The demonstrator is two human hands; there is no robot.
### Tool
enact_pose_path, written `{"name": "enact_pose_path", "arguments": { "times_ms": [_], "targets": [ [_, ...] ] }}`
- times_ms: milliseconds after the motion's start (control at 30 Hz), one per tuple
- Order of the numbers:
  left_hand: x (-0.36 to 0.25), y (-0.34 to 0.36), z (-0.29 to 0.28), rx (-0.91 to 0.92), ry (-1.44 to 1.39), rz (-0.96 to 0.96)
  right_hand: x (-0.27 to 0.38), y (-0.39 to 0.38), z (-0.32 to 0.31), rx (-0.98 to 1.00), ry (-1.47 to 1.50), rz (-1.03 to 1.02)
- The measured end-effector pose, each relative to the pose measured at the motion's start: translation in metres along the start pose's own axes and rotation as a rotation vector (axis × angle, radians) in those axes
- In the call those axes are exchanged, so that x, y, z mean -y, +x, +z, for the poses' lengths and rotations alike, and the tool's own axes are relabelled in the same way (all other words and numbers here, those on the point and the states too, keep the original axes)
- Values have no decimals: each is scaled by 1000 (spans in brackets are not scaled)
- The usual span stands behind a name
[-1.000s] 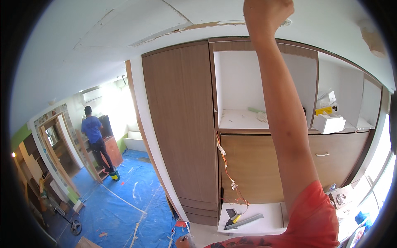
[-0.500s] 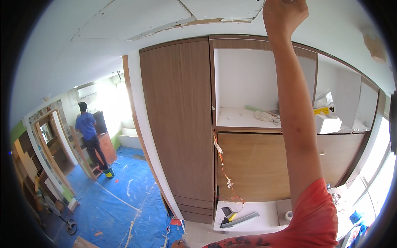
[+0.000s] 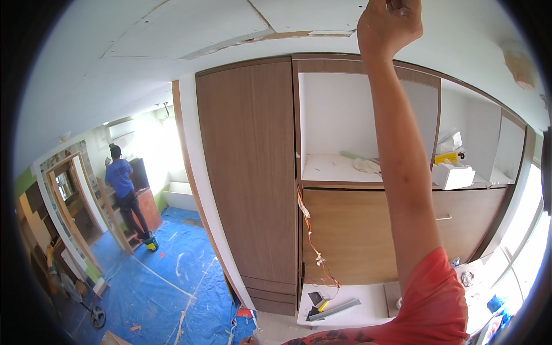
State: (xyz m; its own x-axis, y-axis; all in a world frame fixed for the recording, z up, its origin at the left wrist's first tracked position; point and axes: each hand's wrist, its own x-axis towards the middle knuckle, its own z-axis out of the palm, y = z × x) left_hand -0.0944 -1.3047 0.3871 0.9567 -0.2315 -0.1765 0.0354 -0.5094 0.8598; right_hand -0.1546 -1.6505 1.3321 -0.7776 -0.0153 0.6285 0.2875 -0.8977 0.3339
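My right arm, in a red sleeve, is raised straight up toward the white ceiling (image 3: 190, 31). At the upper edge my right hand (image 3: 391, 26) has its fingers curled in, close to the ceiling board's seam; the frame cuts off its top, and anything in its grip cannot be made out. A rough open gap (image 3: 270, 36) with a torn edge runs along the ceiling board to the left of this hand. Only a sliver of my left hand (image 3: 249, 341) shows at the lower edge, with its fingers hidden.
A brown wardrobe (image 3: 247, 172) and open shelves stand ahead. Orange wires (image 3: 310, 230) hang above a white ledge holding a grey metal strip (image 3: 336, 309) and a yellow-handled tool (image 3: 323, 306). At left, a person in blue (image 3: 119, 175) stands by a bucket (image 3: 150, 241) on blue sheeting (image 3: 167, 287).
My right hand and forearm have shifted slightly left and lower in the picture, showing more of the curled fingers. The person in blue has moved an arm a little.
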Motion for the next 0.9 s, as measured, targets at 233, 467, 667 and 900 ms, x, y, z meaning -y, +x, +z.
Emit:
{"name": "enact_pose_path", "arguments": {
  "times_ms": [233,467,667,900],
  "targets": [
    [11,-11,-3,-89,11,-65,-9,0,-1,52,-89,-341],
    [17,-18,7,-56,-587,-215,-15,12,-7,89,-105,-487],
    [-22,-39,-18,-95,-211,-97,1,13,-1,140,-150,-493],
    [-13,-20,-14,-77,-238,-7,-7,21,-3,247,-215,-630]
  ]
}}
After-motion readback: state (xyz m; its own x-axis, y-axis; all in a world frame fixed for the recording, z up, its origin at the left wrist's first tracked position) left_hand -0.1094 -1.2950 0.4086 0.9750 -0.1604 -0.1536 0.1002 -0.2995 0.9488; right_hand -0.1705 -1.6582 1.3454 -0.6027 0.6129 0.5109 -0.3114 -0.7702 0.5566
